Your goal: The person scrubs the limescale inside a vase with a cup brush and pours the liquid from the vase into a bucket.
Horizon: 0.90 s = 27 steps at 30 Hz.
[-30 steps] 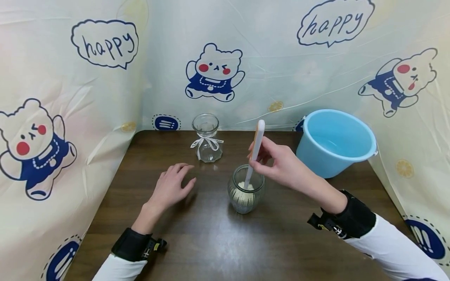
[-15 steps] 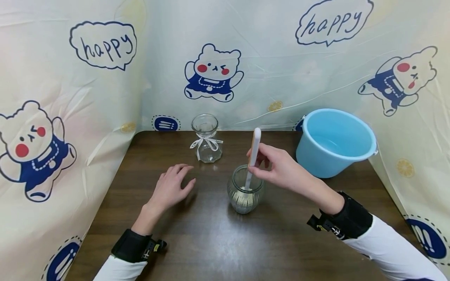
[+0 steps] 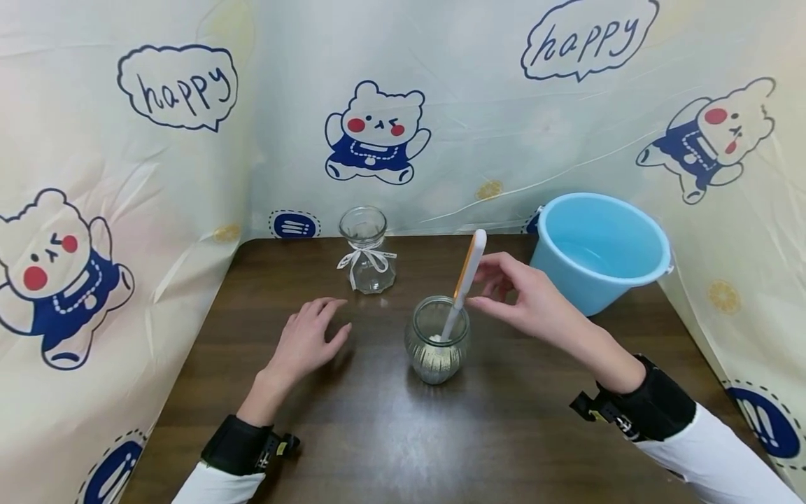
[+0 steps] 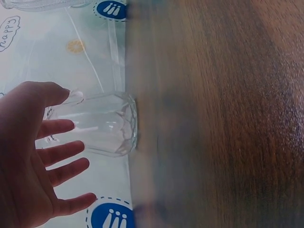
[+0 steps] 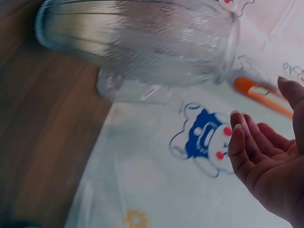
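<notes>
A ribbed glass jar point(image 3: 437, 353) stands mid-table with a pale, grainy filling in its lower part. Leaning right against its rim is a utensil with a white-and-orange handle point(image 3: 471, 266); its lower end is hidden in the jar. My right hand point(image 3: 525, 297) hovers just right of that handle, fingers loosely bent and apart from the thumb, holding nothing. In the right wrist view the thumb tip is near the orange side. My left hand point(image 3: 305, 334) lies relaxed over the table, left of the jar, with nothing in it. Behind it stands a clear glass vase point(image 3: 373, 276) with a white bow.
At the back right is a light blue bucket point(image 3: 604, 255), close behind my right hand. A printed cloth point(image 3: 485, 133) hangs as a backdrop along the rear and both sides of the dark wooden table point(image 3: 378, 434).
My right hand has let go of the utensil and drawn back to the right. The handle now tilts further right, resting on the jar's rim. The left hand stays put.
</notes>
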Motion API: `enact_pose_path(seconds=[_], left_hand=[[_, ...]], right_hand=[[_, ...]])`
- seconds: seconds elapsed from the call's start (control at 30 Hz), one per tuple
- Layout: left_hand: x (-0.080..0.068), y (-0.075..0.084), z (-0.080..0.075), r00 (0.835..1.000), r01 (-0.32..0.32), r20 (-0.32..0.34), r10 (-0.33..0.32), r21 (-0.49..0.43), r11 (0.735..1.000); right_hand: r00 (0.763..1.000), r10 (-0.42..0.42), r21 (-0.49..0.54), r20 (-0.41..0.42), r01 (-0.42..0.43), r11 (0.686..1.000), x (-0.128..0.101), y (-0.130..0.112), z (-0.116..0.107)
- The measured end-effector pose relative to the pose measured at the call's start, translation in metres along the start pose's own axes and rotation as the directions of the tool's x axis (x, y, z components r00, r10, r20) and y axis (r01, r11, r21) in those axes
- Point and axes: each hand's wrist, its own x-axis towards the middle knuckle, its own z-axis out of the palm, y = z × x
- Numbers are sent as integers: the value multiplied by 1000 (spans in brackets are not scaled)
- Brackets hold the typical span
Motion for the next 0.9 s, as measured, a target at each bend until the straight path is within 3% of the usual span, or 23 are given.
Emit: enact_pose_path(seconds=[0.4,0.63,0.9], left_hand=[[-1,6,-1,1000,3,-6,-3,-21,1000],[-2,9,-3,1000,5,2,-5,-40,999],[-4,11,-1,1000,-2,-2,2,-61,998]], right_hand=[[1000,24,-227,-17,-27,973,-39,45,-3],[998,66,-239,-9,-66,969,-49,62,1],[999,36,-237,-25,-41,971,-53,71,4]])
